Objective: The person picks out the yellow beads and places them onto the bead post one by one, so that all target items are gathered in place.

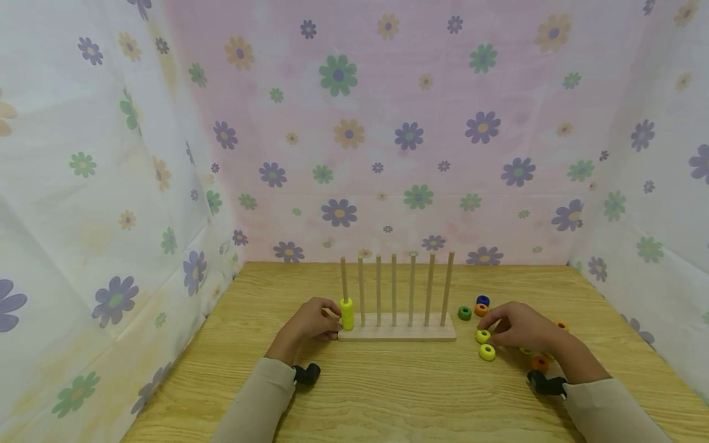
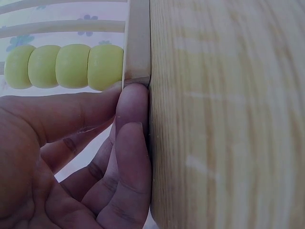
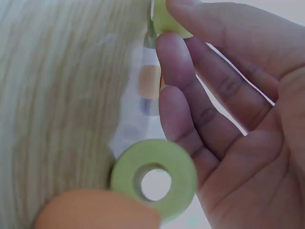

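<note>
A wooden peg stand (image 1: 396, 333) with several upright pegs stands on the table, and several yellow beads (image 1: 346, 314) are stacked on its leftmost peg. My left hand (image 1: 310, 320) grips the left end of the base, its thumb beside the lowest bead in the left wrist view. On the right, my right hand (image 1: 523, 326) pinches a yellow bead (image 1: 482, 336) between thumb and finger at the table. That bead (image 3: 167, 21) is partly cut off at the top of the right wrist view. Another yellow bead (image 1: 487, 352) lies just in front of it.
Green (image 1: 464, 313), blue (image 1: 483, 301) and orange beads (image 1: 481, 310) lie right of the stand. More beads, including an orange one (image 1: 540, 363), lie partly hidden around the right hand. Flowered cloth (image 1: 388, 154) walls the table at the back and both sides.
</note>
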A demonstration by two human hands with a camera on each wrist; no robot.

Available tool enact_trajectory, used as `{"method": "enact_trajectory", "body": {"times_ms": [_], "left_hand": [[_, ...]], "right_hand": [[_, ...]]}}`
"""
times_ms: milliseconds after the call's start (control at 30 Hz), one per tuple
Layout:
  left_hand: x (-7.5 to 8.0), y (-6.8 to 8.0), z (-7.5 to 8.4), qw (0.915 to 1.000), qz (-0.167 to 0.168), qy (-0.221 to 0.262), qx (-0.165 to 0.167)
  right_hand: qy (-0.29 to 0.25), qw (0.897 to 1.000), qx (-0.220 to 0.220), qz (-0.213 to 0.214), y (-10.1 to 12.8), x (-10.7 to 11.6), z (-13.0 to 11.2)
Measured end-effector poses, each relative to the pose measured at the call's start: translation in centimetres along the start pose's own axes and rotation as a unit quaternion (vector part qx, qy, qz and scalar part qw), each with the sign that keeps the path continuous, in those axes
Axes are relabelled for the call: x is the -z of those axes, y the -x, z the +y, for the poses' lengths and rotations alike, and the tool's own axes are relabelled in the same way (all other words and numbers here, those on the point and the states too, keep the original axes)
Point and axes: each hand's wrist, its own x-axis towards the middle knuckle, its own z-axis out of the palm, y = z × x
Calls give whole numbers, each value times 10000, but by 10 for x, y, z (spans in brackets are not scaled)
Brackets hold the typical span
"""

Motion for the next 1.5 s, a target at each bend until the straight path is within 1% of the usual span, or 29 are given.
{"method": "enact_trajectory", "body": {"times_ms": [133, 200, 433, 567, 767, 1000, 1267, 1500], "left_hand": [[0, -1, 1, 10000, 1, 3, -1], [0, -1, 1, 10000, -4, 1, 3], [-2, 1, 1, 10000, 34, -18, 75], [-2, 2, 2, 10000, 37, -32, 41], [-2, 1, 1, 10000, 10, -20, 10], [-2, -1, 0, 10000, 13, -69, 31], [-2, -1, 0, 9999, 23, -92, 63], [-2, -1, 0, 9999, 29, -83, 70]], "right_hand": [[105, 9998, -58, 134, 0, 2, -5], [187, 9997, -19, 173, -1, 2, -8], [290, 9983, 472, 177, -3, 8, -19], [414, 9969, 603, 284, -3, 12, -25], [778, 9936, 686, 441, -4, 20, -34], [1072, 9888, 821, 633, -3, 29, -49], [1175, 9869, 916, 625, -5, 35, -65], [1227, 9838, 1073, 742, -8, 36, -79]]}}
